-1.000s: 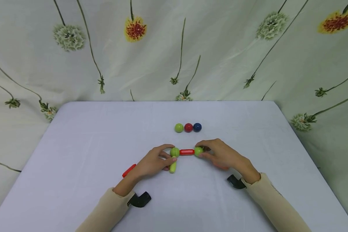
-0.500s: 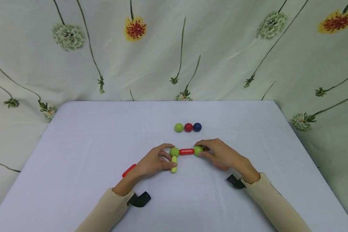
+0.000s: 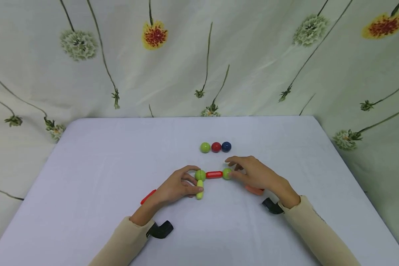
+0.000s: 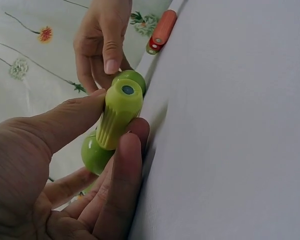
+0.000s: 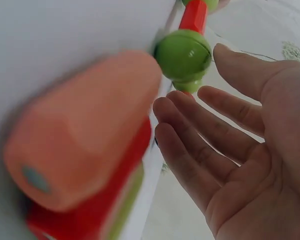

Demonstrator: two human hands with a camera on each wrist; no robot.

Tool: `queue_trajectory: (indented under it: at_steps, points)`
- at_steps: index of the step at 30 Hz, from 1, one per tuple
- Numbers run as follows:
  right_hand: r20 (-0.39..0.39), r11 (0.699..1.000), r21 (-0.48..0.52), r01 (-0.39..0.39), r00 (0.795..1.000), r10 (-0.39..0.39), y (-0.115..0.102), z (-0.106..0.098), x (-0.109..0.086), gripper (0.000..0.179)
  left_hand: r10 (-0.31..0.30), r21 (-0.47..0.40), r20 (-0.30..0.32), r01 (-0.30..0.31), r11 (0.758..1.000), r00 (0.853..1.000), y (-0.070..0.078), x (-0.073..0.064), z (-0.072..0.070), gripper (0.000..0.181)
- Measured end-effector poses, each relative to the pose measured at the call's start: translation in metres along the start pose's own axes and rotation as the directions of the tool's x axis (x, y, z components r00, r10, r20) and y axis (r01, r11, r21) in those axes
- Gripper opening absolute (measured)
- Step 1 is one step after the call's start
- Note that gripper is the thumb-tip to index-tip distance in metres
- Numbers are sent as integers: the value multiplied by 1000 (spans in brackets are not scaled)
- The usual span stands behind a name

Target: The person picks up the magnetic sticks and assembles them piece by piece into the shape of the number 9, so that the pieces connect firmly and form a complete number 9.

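Green ball, red rod and second green ball are joined in a line on the table. A yellow-green rod with a round metal-looking disc in its end runs from the left ball toward the person. My left hand pinches this rod between thumb and fingers, its index fingertip at the left ball. Beside the right ball is my right hand, fingers apart and loosely extended. In the right wrist view a gap shows between its thumb and the green ball.
Behind the hands, green, red and blue balls stand in a row. An orange rod lies under the right wrist, with red and green rods beside it. Another red rod is by the left wrist.
My right hand has let go of the right green ball, its fingers lifting and spreading. The yellow-green rod has swung slightly to the right in my left hand.
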State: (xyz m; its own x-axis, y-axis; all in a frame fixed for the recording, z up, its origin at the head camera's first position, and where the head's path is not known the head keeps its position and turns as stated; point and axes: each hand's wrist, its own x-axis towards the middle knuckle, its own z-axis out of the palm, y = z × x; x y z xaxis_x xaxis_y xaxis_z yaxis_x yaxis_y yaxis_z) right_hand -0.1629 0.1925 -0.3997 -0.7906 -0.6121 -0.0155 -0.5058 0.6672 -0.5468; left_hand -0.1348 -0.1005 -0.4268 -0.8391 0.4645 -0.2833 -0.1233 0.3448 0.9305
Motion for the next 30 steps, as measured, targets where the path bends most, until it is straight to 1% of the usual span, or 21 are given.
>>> queue_trajectory:
  at_steps: [7,11,14,18,21,25,30]
  points:
    - [-50,999,-28,-38,998,36,3,-17,10,43,-3,-13,6,3,1000,1000,-2,0,0,68]
    - [-84,998,-45,-34,996,30,6,-27,21,42,2,-17,8,-2,1000,1000,-3,0,-1,67]
    - [-94,997,-68,-25,995,19,10,-33,31,41,7,-27,7,-6,1000,1000,-3,-1,-2,67]
    - [-72,998,-53,-34,997,30,15,-39,43,40,11,-34,11,-11,999,1000,-3,-1,-3,67]
    - [-48,999,-3,-42,998,42,20,-41,50,43,10,-34,10,-9,999,1000,-4,0,-3,66]
    - [-18,997,43,-68,997,68,28,-39,58,44,3,-28,8,-3,1000,1000,-4,1,-2,67]
    - [13,992,63,-108,994,107,34,-34,63,43,8,-28,9,-7,1000,1000,-4,0,-3,67]
